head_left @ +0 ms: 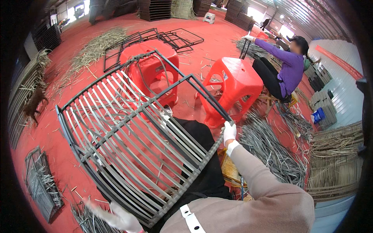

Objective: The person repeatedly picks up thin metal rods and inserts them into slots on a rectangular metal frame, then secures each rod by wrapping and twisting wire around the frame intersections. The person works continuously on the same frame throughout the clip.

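Observation:
A dark metal frame (158,96) with grey woven strips (128,134) stretched across it lies tilted over my lap, its far part against the red stools. My right hand (229,132), in a white glove, is closed round the frame's right corner. At the lower left, my gloved left hand (116,218) is off the frame, near its lower left side. Its fingers are stretched out, apart and somewhat blurred. One red plastic stool (171,58) shows partly behind the frame. Another red stool (239,75) stands just beyond my right hand.
A person in purple (285,64) sits at the right, a gloved hand on a dark frame. Bundles of grey strips (268,151) lie beside my right arm. Bare metal frames (182,40) and pale strips (99,46) lie ahead on the red floor. Woven panels (336,171) lean at far right.

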`<state>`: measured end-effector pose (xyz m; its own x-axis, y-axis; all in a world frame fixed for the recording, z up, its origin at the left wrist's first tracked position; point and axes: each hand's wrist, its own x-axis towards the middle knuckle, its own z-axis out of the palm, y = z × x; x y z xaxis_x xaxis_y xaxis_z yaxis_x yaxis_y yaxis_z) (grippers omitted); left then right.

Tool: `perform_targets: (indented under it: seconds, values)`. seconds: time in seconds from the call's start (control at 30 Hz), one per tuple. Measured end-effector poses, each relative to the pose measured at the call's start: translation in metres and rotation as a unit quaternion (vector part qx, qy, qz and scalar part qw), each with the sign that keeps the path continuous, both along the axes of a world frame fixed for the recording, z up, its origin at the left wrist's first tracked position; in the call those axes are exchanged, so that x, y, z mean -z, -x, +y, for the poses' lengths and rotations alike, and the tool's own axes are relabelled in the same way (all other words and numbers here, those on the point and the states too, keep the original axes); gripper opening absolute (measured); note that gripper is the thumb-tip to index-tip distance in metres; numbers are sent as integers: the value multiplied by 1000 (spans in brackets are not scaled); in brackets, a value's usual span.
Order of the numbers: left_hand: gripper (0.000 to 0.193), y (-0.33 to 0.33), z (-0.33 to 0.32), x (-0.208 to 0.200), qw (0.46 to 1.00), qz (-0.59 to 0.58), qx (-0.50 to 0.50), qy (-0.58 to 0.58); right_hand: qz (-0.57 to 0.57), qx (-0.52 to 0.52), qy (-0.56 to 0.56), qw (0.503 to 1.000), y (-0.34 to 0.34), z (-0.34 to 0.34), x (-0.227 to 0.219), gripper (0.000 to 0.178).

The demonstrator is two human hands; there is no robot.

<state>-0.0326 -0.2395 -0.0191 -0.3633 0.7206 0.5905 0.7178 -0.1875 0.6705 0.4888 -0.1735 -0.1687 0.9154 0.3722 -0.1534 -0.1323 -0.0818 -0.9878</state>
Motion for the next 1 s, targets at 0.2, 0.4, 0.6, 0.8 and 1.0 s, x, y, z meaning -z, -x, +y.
perform_targets:
  seconds: [0.2,0.4,0.6,0.8,1.0]
  values:
    - [61,-14,-4,-38,993,106,6,-52,15,11,4,1000,-2,-2,5,18]
    - [82,-38,27,14,897,320,101,286,23,8,-4,1000,1,-1,-1,16]
    - [81,-37,23,24,914,302,94,256,28,12,-28,999,4,-1,-5,17]
    - [82,-37,26,26,919,297,92,242,25,8,-10,1000,2,-2,-4,18]
    - [80,-35,25,27,923,283,98,240,32,14,1,999,2,-1,-5,19]
